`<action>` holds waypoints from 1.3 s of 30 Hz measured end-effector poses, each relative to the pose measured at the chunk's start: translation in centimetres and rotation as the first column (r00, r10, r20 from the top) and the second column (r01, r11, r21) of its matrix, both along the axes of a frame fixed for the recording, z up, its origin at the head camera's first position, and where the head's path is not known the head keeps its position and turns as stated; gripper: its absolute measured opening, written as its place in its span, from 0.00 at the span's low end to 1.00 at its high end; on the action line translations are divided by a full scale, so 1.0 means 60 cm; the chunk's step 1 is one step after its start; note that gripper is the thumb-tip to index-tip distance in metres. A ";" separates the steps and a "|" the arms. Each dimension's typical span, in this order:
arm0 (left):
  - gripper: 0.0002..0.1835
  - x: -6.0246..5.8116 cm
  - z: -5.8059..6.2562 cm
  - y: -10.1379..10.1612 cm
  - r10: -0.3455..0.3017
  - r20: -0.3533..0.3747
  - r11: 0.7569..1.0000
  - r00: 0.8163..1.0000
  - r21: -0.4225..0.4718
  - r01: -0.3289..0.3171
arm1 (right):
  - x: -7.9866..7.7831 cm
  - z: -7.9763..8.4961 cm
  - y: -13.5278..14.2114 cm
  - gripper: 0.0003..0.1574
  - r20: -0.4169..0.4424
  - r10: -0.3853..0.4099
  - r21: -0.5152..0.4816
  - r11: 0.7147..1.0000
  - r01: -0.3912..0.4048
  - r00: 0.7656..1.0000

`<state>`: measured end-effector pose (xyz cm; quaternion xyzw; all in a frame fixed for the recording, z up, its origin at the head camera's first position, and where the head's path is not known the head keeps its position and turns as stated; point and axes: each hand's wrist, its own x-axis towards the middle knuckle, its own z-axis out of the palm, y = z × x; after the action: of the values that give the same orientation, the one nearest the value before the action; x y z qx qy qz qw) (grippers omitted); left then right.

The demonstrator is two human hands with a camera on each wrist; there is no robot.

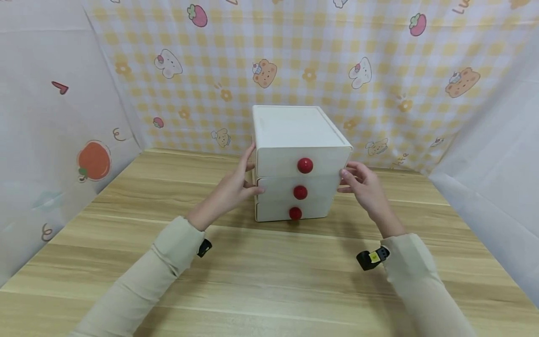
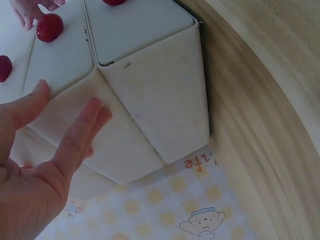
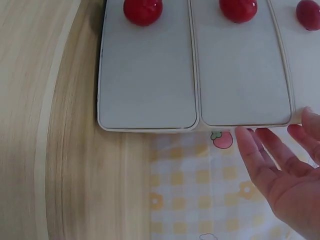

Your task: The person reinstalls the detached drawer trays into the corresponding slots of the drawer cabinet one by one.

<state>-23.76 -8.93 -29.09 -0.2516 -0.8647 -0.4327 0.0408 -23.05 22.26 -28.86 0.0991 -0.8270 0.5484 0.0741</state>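
A white three-drawer cabinet (image 1: 278,161) stands on the wooden table, its drawers stacked and closed. Each drawer front carries a round red knob (image 1: 305,165). On the cabinet's left side, my left hand (image 1: 233,188) rests with fingers extended along the side wall and the thumb at the front edge of the middle drawer (image 2: 65,57). Across from it, my right hand (image 1: 365,188) touches the right side near the upper and middle drawers, its fingers loosely bent and its thumb at the front edge. In the right wrist view, the fingertips (image 3: 245,134) meet the cabinet's side edge.
Wood-grain table (image 1: 269,281) spreads in front of the cabinet and to both sides. Behind it hangs a yellow checked cloth (image 1: 294,56) with cartoon prints. Pale cloth walls (image 1: 42,140) enclose the left and right. A small black wrist device (image 1: 372,258) sits by the right sleeve.
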 end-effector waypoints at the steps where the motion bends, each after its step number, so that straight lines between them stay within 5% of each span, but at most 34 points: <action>1: 0.57 -0.001 -0.001 -0.001 -0.005 -0.009 1.000 1.000 -0.003 0.005 | 0.000 -0.001 -0.001 0.30 -0.006 -0.001 -0.002 1.000 0.001 1.000; 18: 0.56 -0.036 -0.007 -0.028 -0.165 -0.054 0.986 0.985 0.010 0.166 | 0.021 0.002 -0.020 0.24 -0.040 -0.012 -0.022 1.000 0.011 0.999; 39: 0.54 -0.070 -0.007 -0.021 -0.177 -0.005 0.984 0.984 0.035 0.178 | 0.010 -0.001 -0.030 0.27 -0.022 -0.094 -0.008 0.996 0.094 0.995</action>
<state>-27.96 -10.17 -29.51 -0.3274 -0.8311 -0.4494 0.0074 -22.45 20.48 -28.93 0.0658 -0.8280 0.5460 0.1093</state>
